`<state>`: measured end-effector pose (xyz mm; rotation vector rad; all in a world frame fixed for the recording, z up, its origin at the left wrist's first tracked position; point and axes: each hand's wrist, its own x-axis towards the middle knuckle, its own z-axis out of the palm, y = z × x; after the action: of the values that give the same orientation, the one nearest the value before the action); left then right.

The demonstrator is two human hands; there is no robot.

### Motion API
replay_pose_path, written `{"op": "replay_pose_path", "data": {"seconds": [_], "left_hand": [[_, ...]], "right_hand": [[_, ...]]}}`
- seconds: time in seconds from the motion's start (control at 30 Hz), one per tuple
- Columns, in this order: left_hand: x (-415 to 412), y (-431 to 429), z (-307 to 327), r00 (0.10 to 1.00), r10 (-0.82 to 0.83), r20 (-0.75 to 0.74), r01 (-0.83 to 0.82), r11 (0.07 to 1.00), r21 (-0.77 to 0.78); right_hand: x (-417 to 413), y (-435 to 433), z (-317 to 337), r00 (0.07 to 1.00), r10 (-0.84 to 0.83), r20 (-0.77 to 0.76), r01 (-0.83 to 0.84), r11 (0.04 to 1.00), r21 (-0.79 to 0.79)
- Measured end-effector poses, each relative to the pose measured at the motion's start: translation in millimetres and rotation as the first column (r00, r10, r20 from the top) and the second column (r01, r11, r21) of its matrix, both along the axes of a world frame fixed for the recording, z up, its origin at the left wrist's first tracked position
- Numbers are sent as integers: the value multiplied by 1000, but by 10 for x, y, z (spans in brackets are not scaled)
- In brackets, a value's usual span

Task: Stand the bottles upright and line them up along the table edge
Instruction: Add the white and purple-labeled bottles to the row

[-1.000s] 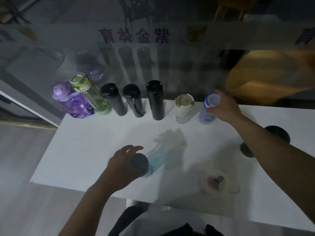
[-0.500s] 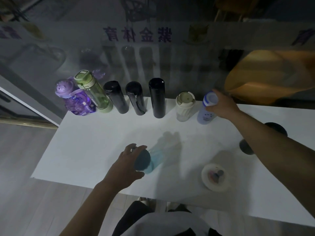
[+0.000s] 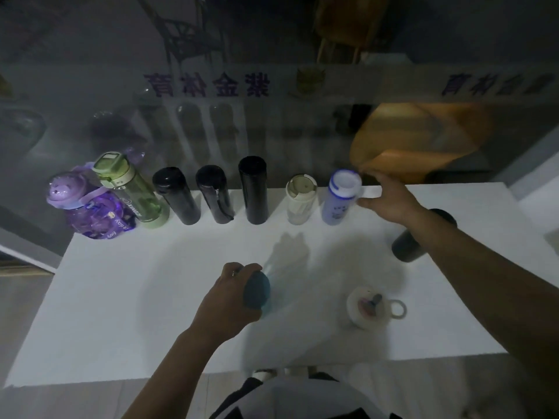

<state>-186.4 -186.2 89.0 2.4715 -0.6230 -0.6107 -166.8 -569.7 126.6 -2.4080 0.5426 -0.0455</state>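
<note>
**Seven bottles lined up; a teal one gripped, a blue one let go**

A white table (image 3: 121, 297) was seen in dim light, its far edge set against a glass pane (image 3: 272, 131) in which faint reflections of the bottles could be made out. Along that edge a row of seven upright bottles was recorded: a purple bottle (image 3: 87, 213), a green bottle (image 3: 136, 192) leaning against it, three black flasks (image 3: 177, 196) (image 3: 214, 195) (image 3: 254, 190), a cream bottle (image 3: 299, 199) and a blue bottle (image 3: 340, 199) with a white cap.

The right hand (image 3: 390, 198) was held spread just beside the blue bottle, fingers apart and nothing grasped; whether a fingertip touched the cap could not be told. A dark flask (image 3: 414, 243) farther right was partly hidden by the right forearm, so whether it stood or lay could not be judged.

Near the middle of the table, the left hand (image 3: 230, 300) was wrapped around the dark top of a teal bottle (image 3: 260, 291). The body was largely hidden behind the cap and blurred, and contact with the table could not be made out.

A pale bottle (image 3: 367, 306) with a loop was seen from above near the front edge; its body was hard to make out.
</note>
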Motion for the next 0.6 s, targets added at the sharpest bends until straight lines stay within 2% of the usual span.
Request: {"op": "replay_pose_path", "data": {"seconds": [0.17, 0.23, 0.4, 0.6], "left_hand": [[120, -264, -2, 996, -93, 5, 93, 992, -87], [152, -391, -24, 992, -122, -12, 119, 984, -131], [189, -709, -99, 984, -169, -48, 153, 960, -235], [138, -1087, -27, 977, -206, -47, 188, 950, -250]], "right_hand": [[-596, -217, 110, 964, -241, -115, 197, 931, -308], [-830, -338, 75, 935, -304, -182, 230, 911, -343], [-1195, -551, -107, 889, -328, -319, 251, 933, -259], [-1236, -695, -252, 929, -284, -236, 258, 957, -133]]}}
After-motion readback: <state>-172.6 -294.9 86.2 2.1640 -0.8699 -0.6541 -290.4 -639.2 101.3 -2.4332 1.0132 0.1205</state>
